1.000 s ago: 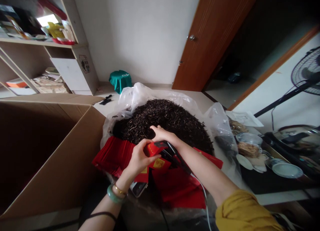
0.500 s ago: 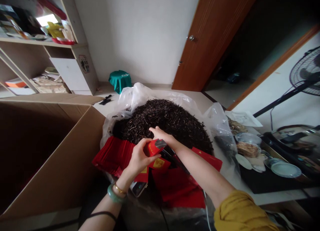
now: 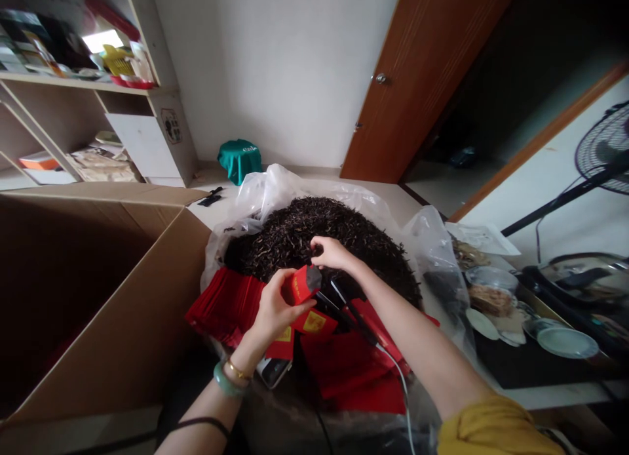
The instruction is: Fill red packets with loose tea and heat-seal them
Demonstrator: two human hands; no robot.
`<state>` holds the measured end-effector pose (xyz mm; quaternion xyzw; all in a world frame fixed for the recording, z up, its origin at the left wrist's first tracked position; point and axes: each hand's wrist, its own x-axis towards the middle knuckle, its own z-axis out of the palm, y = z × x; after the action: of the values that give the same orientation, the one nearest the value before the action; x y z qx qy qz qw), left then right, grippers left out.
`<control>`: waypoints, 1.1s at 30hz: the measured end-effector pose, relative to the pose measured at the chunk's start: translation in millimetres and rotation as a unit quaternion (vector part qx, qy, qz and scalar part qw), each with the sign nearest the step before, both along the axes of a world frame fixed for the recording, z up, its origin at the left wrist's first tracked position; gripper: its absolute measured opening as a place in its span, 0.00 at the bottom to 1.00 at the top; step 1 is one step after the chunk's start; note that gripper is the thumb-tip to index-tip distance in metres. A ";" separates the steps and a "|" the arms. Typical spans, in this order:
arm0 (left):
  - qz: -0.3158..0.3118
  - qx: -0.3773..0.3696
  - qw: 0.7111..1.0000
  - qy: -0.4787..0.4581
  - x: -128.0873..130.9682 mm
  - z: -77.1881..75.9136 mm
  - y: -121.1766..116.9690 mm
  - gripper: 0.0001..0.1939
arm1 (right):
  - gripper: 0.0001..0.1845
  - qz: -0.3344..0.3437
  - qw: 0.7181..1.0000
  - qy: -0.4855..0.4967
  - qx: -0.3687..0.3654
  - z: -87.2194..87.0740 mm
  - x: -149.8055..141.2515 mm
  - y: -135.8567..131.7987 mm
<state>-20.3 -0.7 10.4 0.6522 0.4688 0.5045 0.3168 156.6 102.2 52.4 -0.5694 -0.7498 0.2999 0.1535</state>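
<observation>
My left hand (image 3: 276,307) grips a small red packet (image 3: 301,284) with gold lettering; its grey mouth faces up and to the right. Just beyond it, my right hand (image 3: 330,253) is closed in a pinch over a large heap of dark dried tea leaves (image 3: 339,222). A dark bit of leaf shows between its curled fingers. The heap lies in a clear plastic bag (image 3: 275,183). A row of flat red packets (image 3: 228,304) stands at the heap's left edge, and more red packets (image 3: 361,376) lie nearer me. Beneath my right forearm is a black device (image 3: 351,304) with a white cable.
A big open cardboard box (image 3: 122,317) fills the left side. On the right, a low table (image 3: 531,370) holds a plastic tub (image 3: 491,288) and pale lids. A black fan (image 3: 602,147), brown door (image 3: 417,81), shelf unit (image 3: 142,140) and teal-covered object (image 3: 240,161) stand farther back.
My right hand has drawn back from the leaves, its stretched fingers now curled into a pinch near the packet. My left hand keeps holding the packet, whose mouth is tilted more upright.
</observation>
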 end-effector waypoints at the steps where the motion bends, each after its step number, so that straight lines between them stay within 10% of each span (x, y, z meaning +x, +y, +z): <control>1: 0.006 -0.001 1.000 -0.001 0.1 0.1 0.2 0.26 | 0.12 -0.002 1.000 0.018 0.001 7.9 4.5 -2.5; 7: 0.043 -0.010 0.999 -0.005 1.3 0.2 1.5 0.25 | 0.13 0.054 0.978 0.201 -0.030 63.2 21.9 -34.8; 12: 0.064 -0.014 0.998 -0.013 1.6 -0.8 3.4 0.25 | 0.10 0.099 0.991 0.082 0.028 90.3 16.5 -60.3; 22: 0.084 0.058 0.992 0.073 0.8 -4.2 6.7 0.22 | 0.13 0.119 0.959 -0.217 0.135 92.4 -12.7 -82.9; 33: 0.090 0.059 0.991 0.077 2.4 -6.9 7.5 0.23 | 0.22 0.127 0.984 0.008 0.124 81.4 -22.3 -80.8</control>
<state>-17.9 6.8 3.6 0.6617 0.5181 0.5063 0.1935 134.3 21.4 133.7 -0.4432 -0.8464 0.2265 0.1896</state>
